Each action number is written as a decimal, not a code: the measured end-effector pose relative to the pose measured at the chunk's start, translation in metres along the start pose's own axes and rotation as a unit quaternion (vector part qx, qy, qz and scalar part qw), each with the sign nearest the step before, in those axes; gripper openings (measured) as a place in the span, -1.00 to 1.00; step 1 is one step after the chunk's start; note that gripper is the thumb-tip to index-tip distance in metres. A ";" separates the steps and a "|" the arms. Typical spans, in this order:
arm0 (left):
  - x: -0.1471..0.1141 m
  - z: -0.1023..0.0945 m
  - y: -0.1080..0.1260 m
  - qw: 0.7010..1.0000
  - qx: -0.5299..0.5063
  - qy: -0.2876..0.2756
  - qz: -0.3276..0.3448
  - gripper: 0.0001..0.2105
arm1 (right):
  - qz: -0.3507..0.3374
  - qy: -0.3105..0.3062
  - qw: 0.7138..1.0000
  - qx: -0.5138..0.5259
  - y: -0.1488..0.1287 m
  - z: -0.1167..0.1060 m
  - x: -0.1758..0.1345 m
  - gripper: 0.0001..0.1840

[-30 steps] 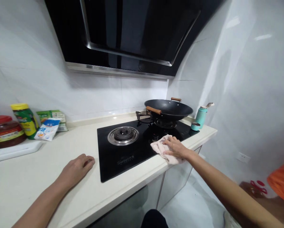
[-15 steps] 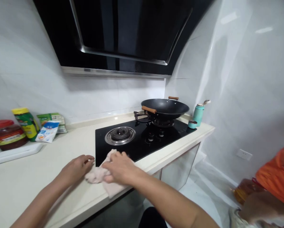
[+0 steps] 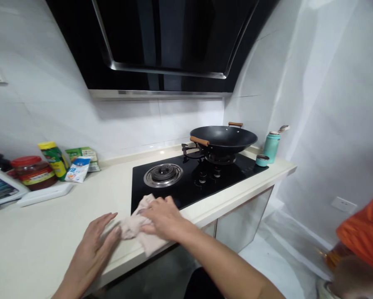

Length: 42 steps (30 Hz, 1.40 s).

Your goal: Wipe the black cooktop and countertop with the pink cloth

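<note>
Pink cloth [image 3: 132, 226] lay at lower centre, beneath the bent, gripping fingers of my right hand [image 3: 164, 216]; my left hand [image 3: 94, 245], loosely spread beside it, held nothing. I judged flat, even pressure best along the hob [image 3: 186, 191].

Compared with one second ago, the person's bare right hand [image 3: 164, 216] has carried a crumpled pale pink cloth [image 3: 150, 241] from beside two round black knobs [image 3: 202, 177] to the near left corner of a flat black glass cooktop [image 3: 186, 195]. Both knobs now show fully. The bare left hand [image 3: 91, 245], earlier loosely curled, has spread its thumb from its fingers. More of a white bottle with a dark label [image 3: 16, 191] has entered at left.
</note>
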<state>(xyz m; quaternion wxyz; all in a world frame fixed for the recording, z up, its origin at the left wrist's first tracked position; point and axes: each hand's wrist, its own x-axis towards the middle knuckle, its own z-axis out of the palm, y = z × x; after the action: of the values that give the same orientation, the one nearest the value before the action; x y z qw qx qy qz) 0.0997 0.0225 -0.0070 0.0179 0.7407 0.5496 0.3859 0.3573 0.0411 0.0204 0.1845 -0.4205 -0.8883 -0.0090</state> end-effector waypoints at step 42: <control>-0.004 0.023 -0.024 0.990 0.121 -0.076 -0.006 -0.50 | 0.361 -0.006 0.921 -0.148 0.182 -0.049 -0.136 -0.43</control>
<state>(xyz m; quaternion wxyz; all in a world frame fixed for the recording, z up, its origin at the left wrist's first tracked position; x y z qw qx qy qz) 0.0934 0.0379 -0.0365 -0.0278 0.7611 0.5938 0.2596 0.5886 0.0490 -0.0051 0.1056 -0.7352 -0.6658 -0.0706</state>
